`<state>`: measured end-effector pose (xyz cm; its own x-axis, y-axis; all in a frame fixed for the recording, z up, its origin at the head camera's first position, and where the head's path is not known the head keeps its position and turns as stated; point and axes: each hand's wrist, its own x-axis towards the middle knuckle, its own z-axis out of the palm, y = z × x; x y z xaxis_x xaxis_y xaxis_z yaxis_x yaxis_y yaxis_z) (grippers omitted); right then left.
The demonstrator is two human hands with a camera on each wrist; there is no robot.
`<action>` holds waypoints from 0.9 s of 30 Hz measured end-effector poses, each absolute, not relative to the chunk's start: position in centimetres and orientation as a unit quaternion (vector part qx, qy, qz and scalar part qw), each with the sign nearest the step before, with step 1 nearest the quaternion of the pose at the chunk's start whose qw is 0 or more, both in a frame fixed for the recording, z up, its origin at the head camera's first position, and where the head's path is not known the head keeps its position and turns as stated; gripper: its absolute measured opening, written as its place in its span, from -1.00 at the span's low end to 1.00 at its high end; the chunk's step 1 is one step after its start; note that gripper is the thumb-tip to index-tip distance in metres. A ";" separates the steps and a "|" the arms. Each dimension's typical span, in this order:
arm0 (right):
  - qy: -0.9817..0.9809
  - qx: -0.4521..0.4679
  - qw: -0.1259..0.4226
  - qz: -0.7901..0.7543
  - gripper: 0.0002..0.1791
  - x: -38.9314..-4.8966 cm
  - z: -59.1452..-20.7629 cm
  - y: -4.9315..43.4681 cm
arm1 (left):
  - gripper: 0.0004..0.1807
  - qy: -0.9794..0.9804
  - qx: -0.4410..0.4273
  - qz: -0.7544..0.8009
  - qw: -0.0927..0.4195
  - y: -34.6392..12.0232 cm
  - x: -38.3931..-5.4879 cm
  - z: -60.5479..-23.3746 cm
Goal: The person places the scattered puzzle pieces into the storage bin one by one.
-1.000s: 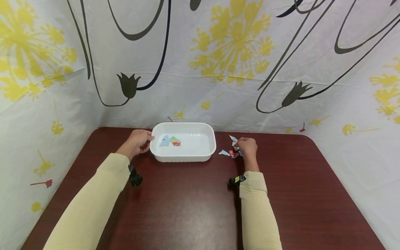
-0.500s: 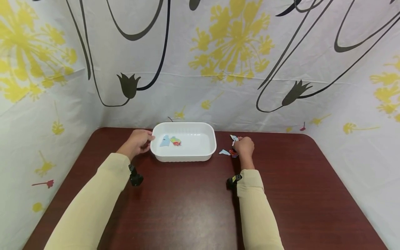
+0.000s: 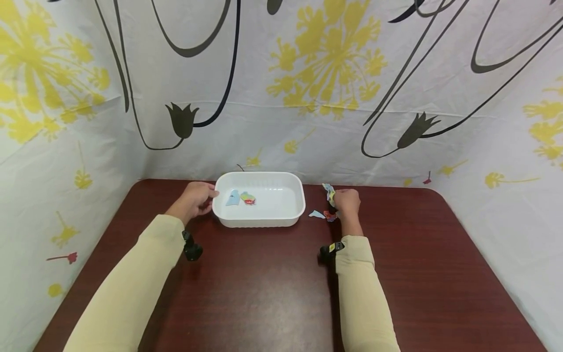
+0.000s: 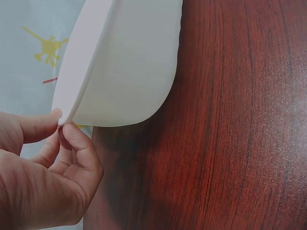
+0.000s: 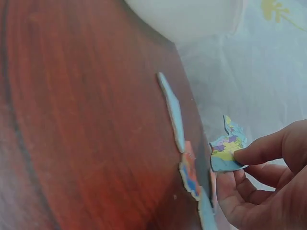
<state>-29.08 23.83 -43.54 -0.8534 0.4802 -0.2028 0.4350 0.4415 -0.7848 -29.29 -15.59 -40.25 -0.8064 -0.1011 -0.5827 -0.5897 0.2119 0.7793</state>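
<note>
My left hand (image 3: 196, 198) pinches the left rim of a white plastic tub (image 3: 259, 221), thumb above and fingers beneath in the left wrist view. Two flat puzzle pieces lie inside the tub: a pale blue one (image 3: 233, 197) and a green, yellow and red one (image 3: 248, 198). To the right of the tub, my right hand (image 3: 347, 203) pinches a map-like puzzle piece (image 5: 228, 151), light blue with yellow and purple patches, between thumb and fingers. It is raised above the table. Below it lie a pale blue piece (image 5: 174, 115) and a red, orange and blue one (image 5: 190, 170).
Another light blue piece (image 5: 206, 211) lies beside the red one, partly behind the fingers. The dark red-brown wooden table (image 3: 264, 283) runs back to a white cloth (image 3: 246, 122) with yellow and dark flower prints. Wrist cameras (image 3: 192, 248) sit on both arms.
My right hand shifted left over the pieces, then back slightly right, lifting the yellow and purple puzzle piece, which now shows more fully. My left hand stays on the tub's rim.
</note>
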 end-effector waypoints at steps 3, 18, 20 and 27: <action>-0.846 -0.265 0.025 0.461 -0.69 -28.9 -42.9 23.7 | -0.62 0.749 -0.229 0.586 0.210 -15.7 -29.3 -40.3; -0.789 -0.213 0.042 0.575 -0.63 -28.3 -38.6 21.8 | -0.63 0.748 -0.227 0.589 0.204 -15.6 -29.1 -40.2; -0.780 -0.207 0.038 0.589 -0.63 -28.2 -38.2 21.4 | -0.62 0.749 -0.224 0.589 0.203 -15.6 -29.1 -40.2; -0.784 -0.171 0.032 0.595 -0.64 -28.1 -37.6 19.7 | -0.61 0.751 -0.225 0.588 0.200 -15.6 -29.1 -40.3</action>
